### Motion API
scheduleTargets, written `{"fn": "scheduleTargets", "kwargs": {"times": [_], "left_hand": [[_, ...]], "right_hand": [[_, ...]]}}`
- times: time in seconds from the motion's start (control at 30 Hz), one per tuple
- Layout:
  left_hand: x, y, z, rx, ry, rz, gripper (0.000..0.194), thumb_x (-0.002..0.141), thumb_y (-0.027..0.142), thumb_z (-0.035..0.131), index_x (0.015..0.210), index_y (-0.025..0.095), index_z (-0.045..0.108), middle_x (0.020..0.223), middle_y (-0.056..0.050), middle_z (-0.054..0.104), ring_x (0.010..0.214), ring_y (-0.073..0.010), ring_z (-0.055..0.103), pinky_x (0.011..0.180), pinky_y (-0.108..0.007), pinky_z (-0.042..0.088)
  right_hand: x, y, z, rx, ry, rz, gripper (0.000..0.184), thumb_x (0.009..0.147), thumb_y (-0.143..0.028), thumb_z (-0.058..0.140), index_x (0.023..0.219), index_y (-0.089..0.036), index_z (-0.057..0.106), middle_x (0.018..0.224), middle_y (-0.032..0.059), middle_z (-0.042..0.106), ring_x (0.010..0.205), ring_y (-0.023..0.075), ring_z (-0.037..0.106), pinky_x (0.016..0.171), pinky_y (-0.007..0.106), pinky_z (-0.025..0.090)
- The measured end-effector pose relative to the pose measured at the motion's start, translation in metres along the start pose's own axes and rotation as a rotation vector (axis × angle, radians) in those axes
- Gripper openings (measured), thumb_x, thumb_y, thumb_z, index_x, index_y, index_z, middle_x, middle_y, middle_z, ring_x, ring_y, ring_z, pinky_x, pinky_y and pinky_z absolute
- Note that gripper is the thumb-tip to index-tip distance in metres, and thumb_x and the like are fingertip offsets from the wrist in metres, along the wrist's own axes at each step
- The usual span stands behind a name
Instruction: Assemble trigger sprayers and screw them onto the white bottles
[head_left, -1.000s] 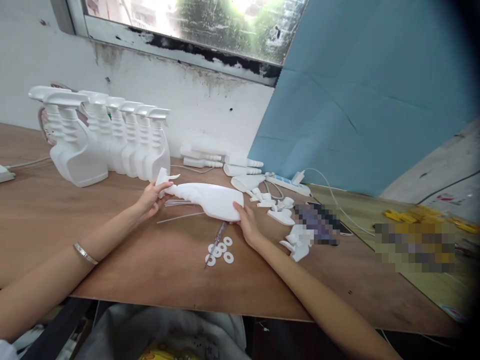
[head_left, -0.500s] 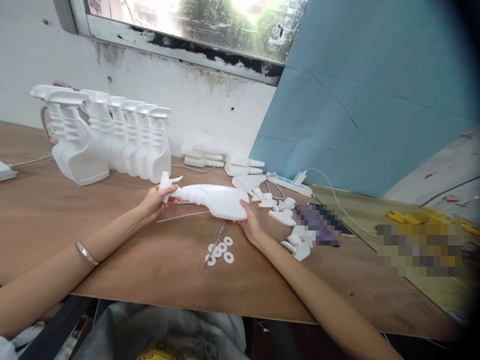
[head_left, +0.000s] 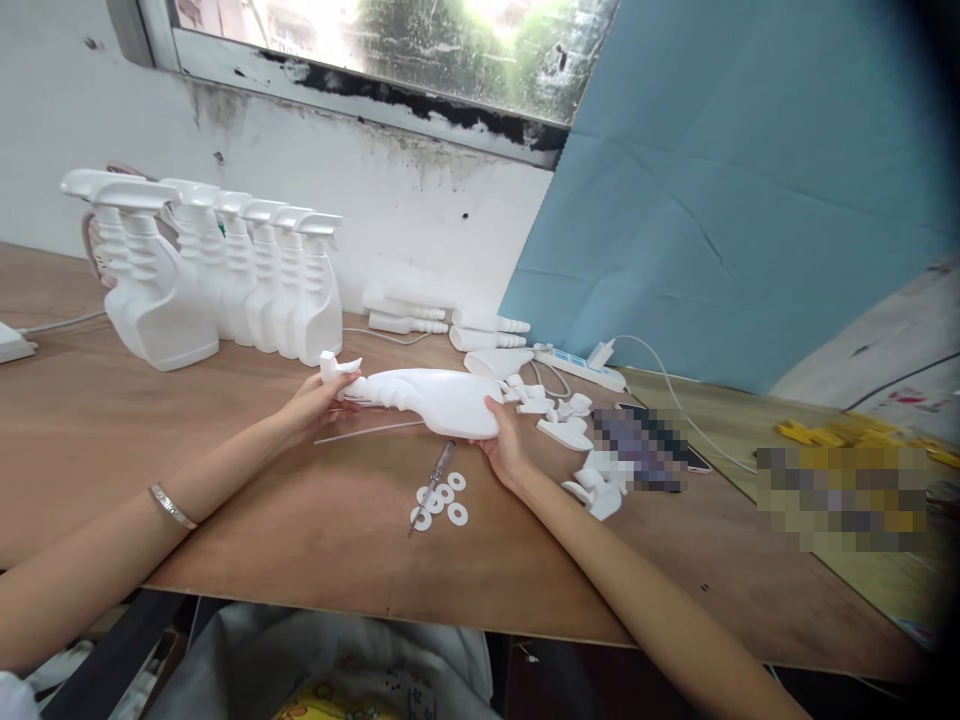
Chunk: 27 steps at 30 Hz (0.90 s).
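A white spray bottle (head_left: pixel 431 397) lies on its side just above the wooden table (head_left: pixel 225 520), held between both hands. My left hand (head_left: pixel 315 408) is closed around its neck, just below the white trigger head (head_left: pixel 336 366). My right hand (head_left: pixel 504 445) grips the bottle's base end, thumb on top. Thin white dip tubes (head_left: pixel 367 432) lie on the table under the bottle. A screwdriver (head_left: pixel 433 479) and several white washers (head_left: pixel 441 503) lie just in front of it.
A row of several finished white spray bottles (head_left: pixel 217 285) stands at the back left. Empty bottles (head_left: pixel 450 320), loose trigger parts (head_left: pixel 559 420) and a power strip (head_left: pixel 577 368) lie right of centre. A blue board (head_left: pixel 735 190) leans at the back right.
The bottle has been lifted slightly and shifted right; the trigger head has turned in my left hand. Both hands keep their grip.
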<state>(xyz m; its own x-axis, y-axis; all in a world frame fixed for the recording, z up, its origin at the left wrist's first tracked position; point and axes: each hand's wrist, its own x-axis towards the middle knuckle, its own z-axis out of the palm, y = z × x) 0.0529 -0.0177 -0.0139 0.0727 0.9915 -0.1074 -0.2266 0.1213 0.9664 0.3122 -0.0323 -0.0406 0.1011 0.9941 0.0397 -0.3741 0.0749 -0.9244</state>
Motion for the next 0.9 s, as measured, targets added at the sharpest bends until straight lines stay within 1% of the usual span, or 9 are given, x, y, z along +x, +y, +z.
{"fn": "scheduleTargets", "kwargs": {"times": [0.1,0.17,0.33,0.43,0.5,0.63,0.73,0.8,0.9], "left_hand": [[-0.0005,-0.0006,0.0002,0.093,0.078,0.005,0.039,0.063,0.042,0.068,0.083,0.011,0.056,0.059,-0.002,0.053,0.040,-0.0104,0.049,0.043,-0.027,0.049],[-0.0007,-0.0010,-0.0007,0.108,0.088,0.017,0.040,0.060,0.042,0.069,0.082,0.011,0.057,0.056,0.000,0.051,0.040,-0.0100,0.048,0.042,-0.025,0.048],[0.0003,-0.0008,-0.0045,0.014,-0.010,0.044,0.038,0.054,0.027,0.074,0.086,0.012,0.059,0.081,-0.006,0.060,0.063,-0.0143,0.058,0.053,-0.025,0.051],[0.0008,-0.0002,-0.0060,-0.050,-0.084,0.069,0.042,0.049,0.015,0.075,0.087,0.015,0.057,0.085,-0.005,0.061,0.073,-0.0190,0.059,0.056,-0.028,0.052],[0.0009,0.0001,-0.0059,-0.070,-0.114,0.079,0.043,0.048,0.012,0.074,0.086,0.016,0.056,0.084,-0.004,0.061,0.073,-0.0197,0.059,0.056,-0.030,0.053],[0.0005,-0.0013,-0.0031,0.005,-0.071,0.074,0.035,0.057,0.028,0.073,0.083,0.013,0.057,0.080,-0.006,0.060,0.059,-0.0148,0.057,0.051,-0.028,0.052],[0.0005,-0.0030,-0.0015,0.094,0.018,0.074,0.037,0.064,0.043,0.067,0.082,0.012,0.057,0.064,-0.003,0.055,0.043,-0.0115,0.051,0.041,-0.026,0.048],[0.0008,-0.0031,-0.0021,0.134,0.046,0.089,0.038,0.064,0.044,0.066,0.081,0.011,0.057,0.059,-0.002,0.053,0.040,-0.0108,0.048,0.039,-0.025,0.046],[0.0015,-0.0019,-0.0032,0.085,-0.012,0.146,0.033,0.059,0.031,0.072,0.080,0.011,0.057,0.069,-0.004,0.058,0.051,-0.0119,0.054,0.046,-0.023,0.048]], "right_hand": [[0.0000,0.0009,0.0000,-0.001,0.006,-0.008,0.025,0.071,-0.035,0.057,0.089,-0.018,0.055,0.082,0.0006,0.065,0.072,0.0164,0.061,0.042,0.021,0.048],[0.0004,0.0017,-0.0002,-0.002,0.005,-0.013,0.026,0.071,-0.036,0.057,0.090,-0.018,0.055,0.080,0.0003,0.065,0.071,0.0161,0.061,0.043,0.021,0.048],[0.0014,0.0023,-0.0008,0.012,0.013,-0.003,0.025,0.070,-0.036,0.057,0.087,-0.017,0.056,0.078,-0.0002,0.065,0.068,0.0151,0.060,0.042,0.021,0.047],[0.0015,0.0016,-0.0007,0.016,0.024,0.005,0.025,0.070,-0.036,0.056,0.087,-0.017,0.057,0.077,-0.0001,0.065,0.065,0.0146,0.060,0.039,0.020,0.045],[0.0018,0.0013,-0.0007,0.022,0.023,0.001,0.026,0.071,-0.036,0.056,0.089,-0.018,0.057,0.077,-0.0002,0.065,0.064,0.0144,0.060,0.036,0.019,0.042],[0.0024,0.0016,-0.0009,0.013,0.018,0.000,0.025,0.071,-0.036,0.056,0.088,-0.017,0.057,0.077,-0.0001,0.065,0.066,0.0150,0.060,0.036,0.019,0.043],[0.0020,0.0018,-0.0009,0.003,0.015,-0.001,0.024,0.071,-0.035,0.057,0.087,-0.017,0.056,0.076,-0.0003,0.065,0.068,0.0156,0.061,0.039,0.021,0.046],[0.0018,0.0019,-0.0011,0.002,0.014,-0.002,0.024,0.071,-0.035,0.057,0.087,-0.018,0.056,0.076,-0.0003,0.065,0.068,0.0158,0.061,0.040,0.021,0.047],[0.0025,0.0021,-0.0018,-0.001,0.004,0.002,0.026,0.070,-0.036,0.057,0.087,-0.017,0.056,0.076,0.0003,0.065,0.068,0.0163,0.061,0.041,0.022,0.048]]}}
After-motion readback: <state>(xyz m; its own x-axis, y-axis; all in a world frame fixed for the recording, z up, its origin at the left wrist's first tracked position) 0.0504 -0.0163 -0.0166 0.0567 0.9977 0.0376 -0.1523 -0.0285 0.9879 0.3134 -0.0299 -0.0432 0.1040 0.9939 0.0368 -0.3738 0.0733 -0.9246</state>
